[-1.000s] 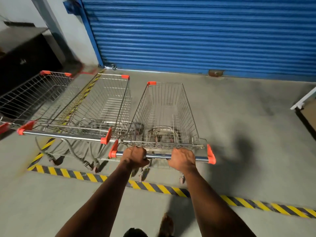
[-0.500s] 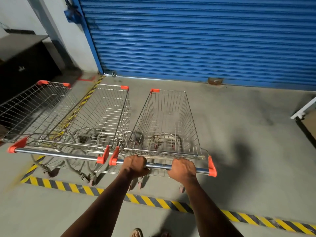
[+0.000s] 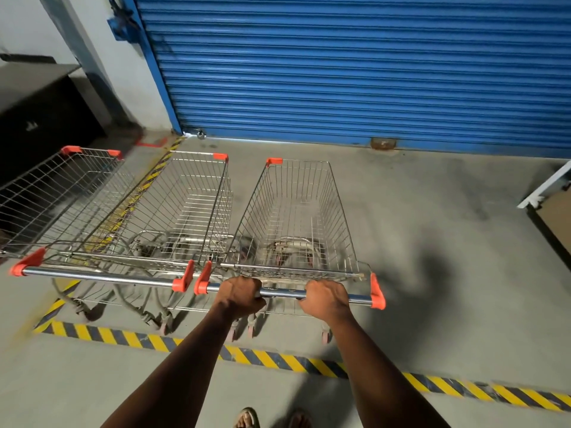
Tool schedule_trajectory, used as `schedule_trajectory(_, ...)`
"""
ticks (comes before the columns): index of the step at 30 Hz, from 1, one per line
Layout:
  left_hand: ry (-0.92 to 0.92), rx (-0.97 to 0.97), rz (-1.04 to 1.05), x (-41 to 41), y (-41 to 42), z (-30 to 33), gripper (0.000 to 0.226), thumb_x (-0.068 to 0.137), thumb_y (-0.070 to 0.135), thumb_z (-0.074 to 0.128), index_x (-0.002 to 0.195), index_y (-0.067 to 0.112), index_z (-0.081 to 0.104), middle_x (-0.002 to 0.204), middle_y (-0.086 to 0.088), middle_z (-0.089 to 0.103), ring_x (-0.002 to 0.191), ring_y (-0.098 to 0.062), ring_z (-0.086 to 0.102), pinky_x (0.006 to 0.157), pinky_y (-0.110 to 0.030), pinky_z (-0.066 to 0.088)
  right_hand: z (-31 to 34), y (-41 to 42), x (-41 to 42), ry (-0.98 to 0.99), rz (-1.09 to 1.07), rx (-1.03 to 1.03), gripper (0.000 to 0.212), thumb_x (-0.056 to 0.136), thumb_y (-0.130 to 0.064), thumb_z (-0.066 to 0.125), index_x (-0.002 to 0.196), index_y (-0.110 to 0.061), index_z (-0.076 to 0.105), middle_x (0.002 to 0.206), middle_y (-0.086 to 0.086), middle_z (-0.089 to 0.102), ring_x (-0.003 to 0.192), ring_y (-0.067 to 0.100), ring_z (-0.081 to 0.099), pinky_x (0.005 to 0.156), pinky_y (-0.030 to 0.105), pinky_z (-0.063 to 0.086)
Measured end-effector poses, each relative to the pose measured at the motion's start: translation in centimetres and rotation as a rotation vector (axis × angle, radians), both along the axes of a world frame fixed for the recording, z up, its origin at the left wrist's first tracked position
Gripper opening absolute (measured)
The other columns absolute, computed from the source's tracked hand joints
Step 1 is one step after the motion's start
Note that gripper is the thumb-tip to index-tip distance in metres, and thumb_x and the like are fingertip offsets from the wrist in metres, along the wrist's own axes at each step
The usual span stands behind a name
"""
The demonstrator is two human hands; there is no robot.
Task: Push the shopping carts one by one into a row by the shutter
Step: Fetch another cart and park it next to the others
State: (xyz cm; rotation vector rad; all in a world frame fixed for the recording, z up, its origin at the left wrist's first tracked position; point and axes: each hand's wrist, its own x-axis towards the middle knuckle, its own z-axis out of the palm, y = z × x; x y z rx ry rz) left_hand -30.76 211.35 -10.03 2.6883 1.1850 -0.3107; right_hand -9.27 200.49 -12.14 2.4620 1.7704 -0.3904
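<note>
both hands gripped the rt cart [image 3: 296,217] handle [image 3: 284,293], left hand [image 3: 239,296] & right hand [image 3: 324,299] apart; cart stood directly ahead, beside middle cart [image 3: 173,211], facing shutter [image 3: 355,66].

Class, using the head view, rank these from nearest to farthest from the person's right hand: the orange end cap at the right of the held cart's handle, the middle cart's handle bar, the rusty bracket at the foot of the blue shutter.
1. Orange end cap, just right of the right hand.
2. Middle cart's handle bar, off to the left.
3. Rusty bracket, far ahead by the shutter.
</note>
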Motion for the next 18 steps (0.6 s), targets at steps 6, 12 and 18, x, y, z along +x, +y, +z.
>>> schedule_trajectory(6,-0.092,0.074,-0.017,-0.2,-0.9,-0.5,0.034,0.083,0.049,0.057,0.107,0.025,0.057,0.101,0.003,0.065,0.095,-0.019,0.061,0.092,-0.039,0.045,0.3,-0.6,0.5,0.068,0.048,0.011,0.035,0.090,-0.051,0.060,0.110,-0.024,0.069,0.105,0.005,0.071,0.101,0.029,0.067,0.093,0.042,0.048)
schedule_trajectory(12,-0.203,0.183,-0.136,0.3,-4.1,0.8,0.052,0.087,0.047,0.058,0.131,0.023,0.046,0.127,0.001,0.055,0.114,-0.018,0.050,0.102,-0.040,0.039,1.1,-5.2,1.2,-0.033,-0.010,0.200,0.058,0.085,-0.048,0.065,0.136,-0.021,0.055,0.138,0.006,0.052,0.132,0.027,0.048,0.114,0.046,0.033)
schedule_trajectory(18,-0.263,0.153,-0.287,2.3,-8.5,3.5,0.055,0.091,0.043,0.060,0.135,0.015,0.046,0.133,-0.009,0.056,0.122,-0.028,0.053,0.109,-0.044,0.038,4.3,-12.9,0.6,-0.088,-0.157,0.322,0.071,0.082,-0.033,0.067,0.148,-0.022,0.045,0.151,0.004,0.045,0.146,0.026,0.035,0.119,0.043,0.028)
